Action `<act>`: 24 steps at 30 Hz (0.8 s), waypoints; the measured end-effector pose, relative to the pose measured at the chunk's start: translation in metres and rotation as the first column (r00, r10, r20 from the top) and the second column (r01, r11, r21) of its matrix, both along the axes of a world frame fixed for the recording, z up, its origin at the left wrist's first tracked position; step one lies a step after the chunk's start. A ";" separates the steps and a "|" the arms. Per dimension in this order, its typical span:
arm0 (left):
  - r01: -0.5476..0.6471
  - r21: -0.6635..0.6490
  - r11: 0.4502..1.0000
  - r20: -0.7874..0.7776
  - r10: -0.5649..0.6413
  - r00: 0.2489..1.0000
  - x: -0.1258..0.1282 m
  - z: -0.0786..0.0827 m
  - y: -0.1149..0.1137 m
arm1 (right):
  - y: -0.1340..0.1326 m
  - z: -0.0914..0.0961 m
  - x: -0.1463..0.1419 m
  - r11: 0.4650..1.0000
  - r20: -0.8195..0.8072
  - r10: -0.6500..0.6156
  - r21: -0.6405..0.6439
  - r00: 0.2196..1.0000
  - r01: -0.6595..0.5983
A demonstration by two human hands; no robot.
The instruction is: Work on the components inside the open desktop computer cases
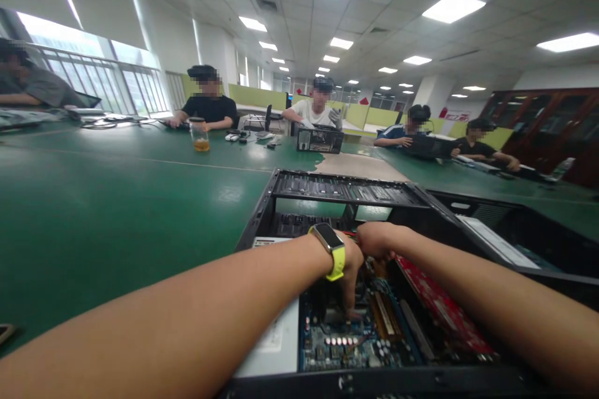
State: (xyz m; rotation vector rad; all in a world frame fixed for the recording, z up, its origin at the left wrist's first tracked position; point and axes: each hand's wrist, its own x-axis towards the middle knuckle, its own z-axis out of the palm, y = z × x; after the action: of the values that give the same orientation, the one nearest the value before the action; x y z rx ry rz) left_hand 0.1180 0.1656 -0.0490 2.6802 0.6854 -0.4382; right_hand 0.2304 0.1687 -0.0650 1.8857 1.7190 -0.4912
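An opened black computer case [344, 383] lies in front of me, its inside showing. My left hand [352, 262], below a smartwatch with a yellow-green strap [337, 260], reaches into it. One finger stretches down towards the blue motherboard [327, 336]; the other fingers are mostly hidden. Beside it my right hand [377, 240] is curled closed near red wires [350, 234]. What its fingers grip is hidden. A red circuit card [440, 299] stands under my right forearm. The pale metal power supply [276, 330] is partly covered by my left forearm.
The case's black side panel [496, 218] seems to lie at the right. Across the green table [140, 212] several people work on equipment, one behind another open computer case [319, 140]. A jar with amber liquid [199, 135] stands further back on the left.
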 end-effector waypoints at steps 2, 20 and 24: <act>0.065 0.142 0.988 -0.130 -0.047 0.990 0.005 -0.004 -0.006 | 0.000 0.001 0.002 0.997 -0.035 0.013 0.075 0.999 -0.011; 0.056 0.261 0.964 -0.235 0.007 0.972 0.018 -0.037 0.047 | 0.001 -0.027 0.013 0.913 0.142 0.237 0.305 0.961 -0.270; 0.074 0.293 0.953 -0.214 -0.010 0.977 0.023 -0.051 0.052 | 0.005 -0.030 0.013 0.905 0.172 0.278 0.282 0.945 -0.318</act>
State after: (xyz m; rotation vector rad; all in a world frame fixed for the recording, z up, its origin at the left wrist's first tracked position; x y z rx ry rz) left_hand 0.1407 0.2174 -0.1004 2.9665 0.8136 -0.6876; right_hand 0.2439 0.1732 -0.0950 1.7591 2.0417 0.0198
